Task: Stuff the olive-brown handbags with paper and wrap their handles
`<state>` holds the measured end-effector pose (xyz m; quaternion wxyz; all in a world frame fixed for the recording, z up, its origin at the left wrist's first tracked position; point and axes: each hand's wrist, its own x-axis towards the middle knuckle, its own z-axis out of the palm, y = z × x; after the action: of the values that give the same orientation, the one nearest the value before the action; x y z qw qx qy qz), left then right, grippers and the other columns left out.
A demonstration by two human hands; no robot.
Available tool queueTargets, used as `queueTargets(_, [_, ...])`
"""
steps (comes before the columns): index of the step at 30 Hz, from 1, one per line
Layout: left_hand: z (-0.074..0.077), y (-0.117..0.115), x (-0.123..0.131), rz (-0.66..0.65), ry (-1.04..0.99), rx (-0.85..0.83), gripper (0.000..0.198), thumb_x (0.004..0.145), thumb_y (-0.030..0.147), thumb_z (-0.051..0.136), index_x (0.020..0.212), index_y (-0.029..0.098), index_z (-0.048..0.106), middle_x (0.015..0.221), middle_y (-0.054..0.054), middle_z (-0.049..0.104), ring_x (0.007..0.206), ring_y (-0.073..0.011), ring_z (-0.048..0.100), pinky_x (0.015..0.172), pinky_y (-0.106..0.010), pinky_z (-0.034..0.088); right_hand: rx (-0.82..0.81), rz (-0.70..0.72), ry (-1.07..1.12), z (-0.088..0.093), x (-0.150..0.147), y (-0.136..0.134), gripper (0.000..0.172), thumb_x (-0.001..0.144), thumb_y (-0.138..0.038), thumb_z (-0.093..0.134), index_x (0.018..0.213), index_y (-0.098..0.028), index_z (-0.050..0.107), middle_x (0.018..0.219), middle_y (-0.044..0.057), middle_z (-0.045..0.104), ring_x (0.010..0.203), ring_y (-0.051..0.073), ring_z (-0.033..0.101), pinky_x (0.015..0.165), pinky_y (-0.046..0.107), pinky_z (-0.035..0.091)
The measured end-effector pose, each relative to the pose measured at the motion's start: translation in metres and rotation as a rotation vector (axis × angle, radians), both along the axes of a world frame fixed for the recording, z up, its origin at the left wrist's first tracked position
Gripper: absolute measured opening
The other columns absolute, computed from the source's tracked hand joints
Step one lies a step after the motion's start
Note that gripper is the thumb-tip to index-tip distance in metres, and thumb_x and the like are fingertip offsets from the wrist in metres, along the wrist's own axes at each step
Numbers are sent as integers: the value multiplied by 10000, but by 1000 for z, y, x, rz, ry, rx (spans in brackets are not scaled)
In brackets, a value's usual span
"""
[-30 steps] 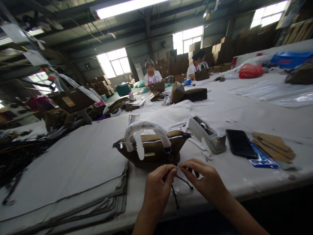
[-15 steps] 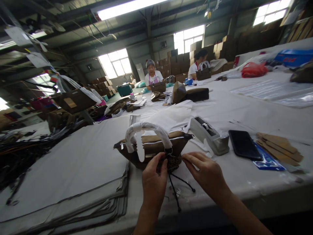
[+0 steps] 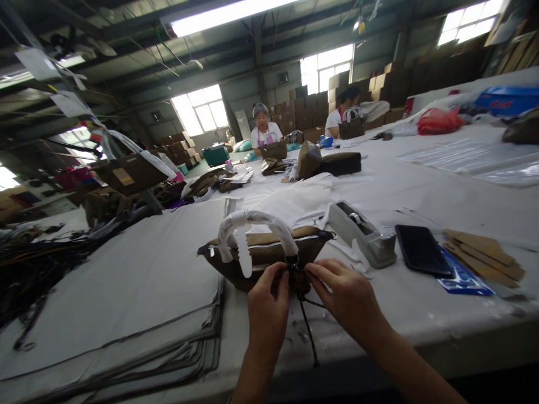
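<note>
A brown handbag (image 3: 219, 269) with a silver zipper stands on the white table right in front of me. White wrapping covers its handle (image 3: 263, 216), and a white strip hangs from it. Below the ring at the handle's right base hangs a small dark patterned charm (image 3: 300, 283) with black cords (image 3: 310, 334) trailing onto the table. My left hand (image 3: 268, 300) pinches at the charm's left edge, thumb and forefinger close together. From the right, my right hand (image 3: 347, 289) pinches its other edge. The fingertips partly hide what they grip.
Right of the bag stand a grey tape dispenser (image 3: 364, 238), a black phone (image 3: 422, 249) and brown card pieces (image 3: 484, 255). A layered stack of white sheets (image 3: 138, 280) lies left. Across the table, two people handle bags near a dark brown bag (image 3: 341, 163).
My right hand has moved left, closer to my left hand. The charm looks narrower and more upright between them, and the cords have shifted. The handbag stays in place.
</note>
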<state>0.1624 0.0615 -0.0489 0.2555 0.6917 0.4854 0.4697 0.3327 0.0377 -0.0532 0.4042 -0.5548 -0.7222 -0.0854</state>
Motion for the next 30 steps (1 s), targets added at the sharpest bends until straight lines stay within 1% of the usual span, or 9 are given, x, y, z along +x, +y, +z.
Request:
queueTargets(3, [-3,4,1,-4,48,54,161,951,207,575,1081,215,669,1009,-21,730,893,-158,704,825,-250,555,1,0,4,4,-4,4,126,949,-177,606,1030,-206,698,962,33,723,870,212,683,742,296,475])
queueTargets(7, [-3,11,2,46,172,166,220,925,110,578,1104,184,683,1068,-62,702,973,-190,687,892,-286,536,-43,18,63,4,-8,11,148,956,-165,588,1057,-206,687,993,36,716,835,196,701,703,273,484])
queueTargets(13, [5,17,8,180,355,237,194,926,165,616,1076,215,728,1104,-75,687,905,-227,688,715,-290,525,-52,71,155,0,-9,24,194,988,-154,499,1051,-187,680,990,58,697,809,196,700,716,274,510])
queueTargets(17, [7,21,2,144,372,268,138,920,170,629,995,224,731,1105,-60,677,976,-221,670,794,-289,519,-76,144,223,-2,-4,24,184,994,-177,497,1078,-188,660,998,62,682,870,194,690,779,282,519])
queueTargets(19, [7,24,-7,95,291,252,120,924,186,629,976,222,730,1094,-54,666,983,-207,656,856,-298,508,-99,164,224,-5,4,19,195,992,-188,508,1131,-193,646,1026,66,685,912,200,687,807,293,517])
queueTargets(21, [7,25,-17,53,107,179,97,919,251,647,929,221,739,1062,-48,658,963,-195,646,870,-299,509,-154,157,212,-9,14,10,200,988,-212,526,1147,-207,648,1024,59,696,909,206,690,806,310,512])
queueTargets(24, [10,24,-26,14,-227,-37,185,860,381,714,893,201,735,1068,-53,659,844,-174,647,717,-269,553,-272,113,284,-11,30,-4,136,958,-283,594,1041,-237,692,979,40,717,861,206,690,789,323,500])
queueTargets(27, [13,19,-23,-40,-507,-232,273,824,419,750,948,178,709,1132,-70,676,731,-120,638,600,-214,541,-423,91,598,-5,39,-14,166,904,-386,678,973,-235,689,842,14,701,725,158,647,686,276,491])
queueTargets(30, [15,15,-14,-113,-816,-405,327,775,393,812,975,169,683,1089,-80,707,651,-72,608,533,-154,485,-574,272,1118,4,40,-19,258,849,-452,742,874,-210,658,689,-34,588,565,72,511,526,179,426])
